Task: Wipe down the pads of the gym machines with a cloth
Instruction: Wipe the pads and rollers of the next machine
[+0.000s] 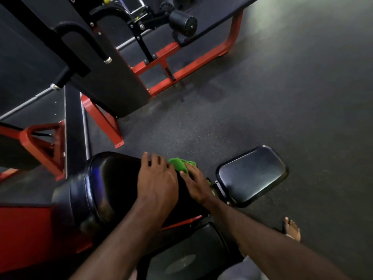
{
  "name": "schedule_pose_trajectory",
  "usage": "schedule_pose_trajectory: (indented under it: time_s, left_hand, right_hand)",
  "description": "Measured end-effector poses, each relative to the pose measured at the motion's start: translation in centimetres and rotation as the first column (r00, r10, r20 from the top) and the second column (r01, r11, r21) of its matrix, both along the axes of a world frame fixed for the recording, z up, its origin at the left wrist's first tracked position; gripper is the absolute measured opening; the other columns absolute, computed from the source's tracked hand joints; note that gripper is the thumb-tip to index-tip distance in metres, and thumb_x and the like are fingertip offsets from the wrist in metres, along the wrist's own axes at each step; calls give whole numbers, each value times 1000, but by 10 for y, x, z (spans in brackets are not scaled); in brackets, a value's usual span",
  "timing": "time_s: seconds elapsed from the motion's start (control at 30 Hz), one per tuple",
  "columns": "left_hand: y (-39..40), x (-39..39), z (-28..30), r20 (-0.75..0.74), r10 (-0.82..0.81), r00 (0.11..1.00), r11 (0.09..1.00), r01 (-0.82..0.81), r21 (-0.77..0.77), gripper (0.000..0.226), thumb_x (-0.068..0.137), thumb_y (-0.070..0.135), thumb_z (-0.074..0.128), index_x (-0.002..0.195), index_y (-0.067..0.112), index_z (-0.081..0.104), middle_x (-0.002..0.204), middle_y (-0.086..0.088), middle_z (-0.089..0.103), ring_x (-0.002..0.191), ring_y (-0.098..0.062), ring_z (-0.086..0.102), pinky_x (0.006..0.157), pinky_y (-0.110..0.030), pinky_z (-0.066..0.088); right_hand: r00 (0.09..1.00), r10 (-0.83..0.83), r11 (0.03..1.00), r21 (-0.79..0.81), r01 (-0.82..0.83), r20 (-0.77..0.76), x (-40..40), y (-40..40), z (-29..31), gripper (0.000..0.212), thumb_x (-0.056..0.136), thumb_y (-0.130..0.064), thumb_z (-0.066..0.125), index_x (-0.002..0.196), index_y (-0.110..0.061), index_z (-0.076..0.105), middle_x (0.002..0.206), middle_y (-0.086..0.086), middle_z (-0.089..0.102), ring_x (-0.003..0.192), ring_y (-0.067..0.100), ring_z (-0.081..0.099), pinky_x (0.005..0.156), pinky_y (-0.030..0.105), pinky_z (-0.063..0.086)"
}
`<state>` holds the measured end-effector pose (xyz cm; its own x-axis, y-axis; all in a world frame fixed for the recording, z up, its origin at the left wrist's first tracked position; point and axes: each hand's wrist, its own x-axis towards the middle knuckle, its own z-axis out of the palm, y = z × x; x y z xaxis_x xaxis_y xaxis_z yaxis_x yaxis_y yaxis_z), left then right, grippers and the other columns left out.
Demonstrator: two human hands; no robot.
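Note:
A large black padded backrest [107, 184] on a red-framed machine fills the lower left. My left hand [156, 182] lies flat on its upper right part, fingers spread. Just to the right, my right hand [196, 185] presses a green cloth [179, 164] against the pad's right edge; the cloth bunches out beyond my fingertips and a scrap shows under my palm. A smaller black seat pad [252, 175] sits to the right of the hands. Another black pad [187, 253] lies below my forearms.
A second red and black machine [113, 63] with handles and a roller pad [182, 22] stands at the upper left. Dark speckled rubber floor [282, 93] spreads to the right. My sandalled foot [292, 229] stands at the lower right.

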<state>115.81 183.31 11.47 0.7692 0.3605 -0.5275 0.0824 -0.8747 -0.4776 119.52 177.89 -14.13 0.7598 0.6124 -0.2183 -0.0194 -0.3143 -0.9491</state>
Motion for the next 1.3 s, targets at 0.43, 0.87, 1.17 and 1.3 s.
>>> schedule_pose_trajectory:
  time_s: [0.43,0.87,1.17,1.3]
  left_hand:
    - [28,-1,42,-232,-30,972,996,9,-90,76,97,71,37,160,30,27,169,-8,19,156,-24,15,127,-43,8]
    - [23,-1,32,-222,39,974,999,-33,29,84,93,76,41,158,24,30,163,-16,28,152,-34,22,125,-51,8]
    - [25,7,32,-230,32,973,999,-35,-10,87,88,77,49,155,24,35,157,-13,37,143,-35,33,117,-49,23]
    - [26,8,35,-205,27,978,999,-30,-12,88,87,77,52,154,22,36,156,-13,38,144,-35,32,118,-49,21]
  right_hand:
    - [996,57,992,120,-48,-72,2,1,-16,56,103,-53,48,149,-21,53,153,-5,52,145,8,42,119,21,27]
    - [986,48,998,-42,-55,-159,21,6,-26,39,107,-43,52,134,-17,64,143,10,59,140,26,49,112,34,38]
    - [979,4,1000,-13,-6,-204,18,1,-26,52,101,-62,51,134,-25,65,133,2,67,128,19,61,111,43,46]
    - [984,70,997,33,-65,-163,29,13,-10,39,104,-47,55,135,-27,66,127,-3,69,122,14,63,107,33,48]
